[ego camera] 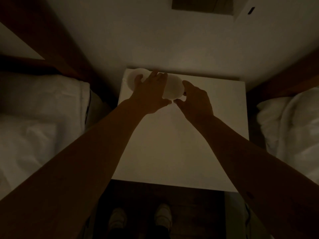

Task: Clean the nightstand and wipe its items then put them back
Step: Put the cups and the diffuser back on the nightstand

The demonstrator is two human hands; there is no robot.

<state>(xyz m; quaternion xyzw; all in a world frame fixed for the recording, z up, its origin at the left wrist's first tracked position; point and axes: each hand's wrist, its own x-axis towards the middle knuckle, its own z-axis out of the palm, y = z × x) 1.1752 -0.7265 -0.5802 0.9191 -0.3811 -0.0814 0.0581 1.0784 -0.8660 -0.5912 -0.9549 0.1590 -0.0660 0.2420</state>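
A white rounded object (173,87), dim and hard to identify, is at the back left of the white nightstand (181,144). My left hand (149,94) lies across its middle, fingers spread over the top and thumb at its near edge, holding it. My right hand (195,100) grips the object's right end, with thumb and curled fingertips on its edge. The middle of the object is hidden under my left hand. I cannot tell whether it rests on the top or is slightly lifted.
The room is very dark. A bed with white bedding (39,118) borders the nightstand on the left, and another bed (293,131) on the right. A pale wall (172,40) stands behind. My shoes (163,215) are on the dark floor in front.
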